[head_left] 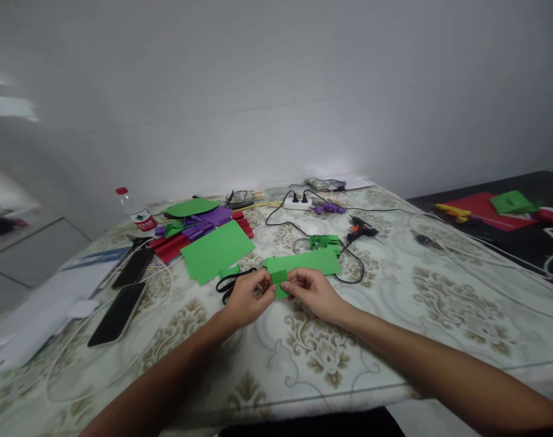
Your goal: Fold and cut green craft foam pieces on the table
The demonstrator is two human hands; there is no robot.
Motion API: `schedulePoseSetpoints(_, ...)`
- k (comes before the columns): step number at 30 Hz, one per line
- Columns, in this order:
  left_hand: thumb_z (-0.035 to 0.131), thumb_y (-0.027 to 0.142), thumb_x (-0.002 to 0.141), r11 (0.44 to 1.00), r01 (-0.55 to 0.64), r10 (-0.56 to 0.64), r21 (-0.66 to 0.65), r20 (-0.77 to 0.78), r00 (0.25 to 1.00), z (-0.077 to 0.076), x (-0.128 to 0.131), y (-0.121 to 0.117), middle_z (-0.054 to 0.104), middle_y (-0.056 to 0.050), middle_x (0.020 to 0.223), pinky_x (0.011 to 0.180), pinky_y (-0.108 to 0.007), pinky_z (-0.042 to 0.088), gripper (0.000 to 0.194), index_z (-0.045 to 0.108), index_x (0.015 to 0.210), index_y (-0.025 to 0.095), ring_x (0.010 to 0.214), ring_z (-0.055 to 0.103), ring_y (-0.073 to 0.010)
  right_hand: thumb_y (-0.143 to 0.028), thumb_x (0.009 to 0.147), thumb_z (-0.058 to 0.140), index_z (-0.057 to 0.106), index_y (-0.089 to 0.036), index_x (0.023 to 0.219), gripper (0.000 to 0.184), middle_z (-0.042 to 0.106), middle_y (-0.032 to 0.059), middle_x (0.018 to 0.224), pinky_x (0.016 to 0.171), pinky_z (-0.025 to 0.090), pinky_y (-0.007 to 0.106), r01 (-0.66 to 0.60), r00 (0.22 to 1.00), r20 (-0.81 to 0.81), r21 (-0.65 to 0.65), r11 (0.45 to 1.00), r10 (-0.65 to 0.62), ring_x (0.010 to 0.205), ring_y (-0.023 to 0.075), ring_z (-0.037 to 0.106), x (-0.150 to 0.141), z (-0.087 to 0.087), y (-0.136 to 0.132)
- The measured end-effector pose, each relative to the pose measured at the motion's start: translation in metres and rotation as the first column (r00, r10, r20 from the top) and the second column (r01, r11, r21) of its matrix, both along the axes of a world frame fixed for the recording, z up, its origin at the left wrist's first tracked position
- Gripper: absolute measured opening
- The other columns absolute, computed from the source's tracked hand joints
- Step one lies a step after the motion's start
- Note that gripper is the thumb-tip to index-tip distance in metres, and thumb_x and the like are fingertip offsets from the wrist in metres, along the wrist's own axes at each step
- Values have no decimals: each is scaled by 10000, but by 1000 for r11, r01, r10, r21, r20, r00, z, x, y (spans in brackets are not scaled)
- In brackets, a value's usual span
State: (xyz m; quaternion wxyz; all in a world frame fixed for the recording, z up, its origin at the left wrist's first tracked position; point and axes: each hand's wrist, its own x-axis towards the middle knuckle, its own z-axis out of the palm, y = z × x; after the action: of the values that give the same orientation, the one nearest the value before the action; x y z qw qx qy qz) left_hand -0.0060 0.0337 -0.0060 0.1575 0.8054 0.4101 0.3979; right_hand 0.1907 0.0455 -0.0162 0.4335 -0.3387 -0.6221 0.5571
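Observation:
Near the middle of the table, my left hand (250, 296) and my right hand (316, 293) pinch a small green paper piece (279, 277) between them, thumbs toward me. The piece looks folded, with a darker upper part. Just behind it lies a long green paper strip (310, 263). Black-handled scissors (227, 285) rest at my left hand, their blades out of sight. To the left are large green sheets (219, 250). A bunch of cut green paper (325, 243) sits behind the strip.
A black glue gun (362, 229) and a white power strip (297, 204) with cables lie farther back. Two phones (118, 314), a water bottle (139, 212) and red and purple paper (206, 223) are at left. A yellow glue gun (453, 212) lies on a dark table at right.

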Motion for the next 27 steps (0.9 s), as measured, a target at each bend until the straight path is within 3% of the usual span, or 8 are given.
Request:
schedulePoseSetpoints(15, 543, 215, 875, 992, 14, 3, 123, -140, 990, 0, 0, -2, 537, 25, 612, 553, -216, 384, 201, 462, 692, 199, 562, 521, -110, -554, 741, 750, 561, -185, 733, 415, 504, -39, 643, 561, 481, 252, -11, 1000, 19, -7, 1000, 11, 588, 117, 494, 0, 3, 0)
schedulePoseSetpoints(27, 541, 257, 896, 998, 9, 0, 65, -140, 990, -1, 0, -1, 549, 17, 617, 563, -228, 398, 219, 478, 693, 203, 565, 516, -119, -566, 730, 754, 557, -192, 714, 424, 503, -37, 630, 558, 479, 254, 18, 1000, 21, -16, 1000, -17, 581, 119, 502, 1, 8, -3)
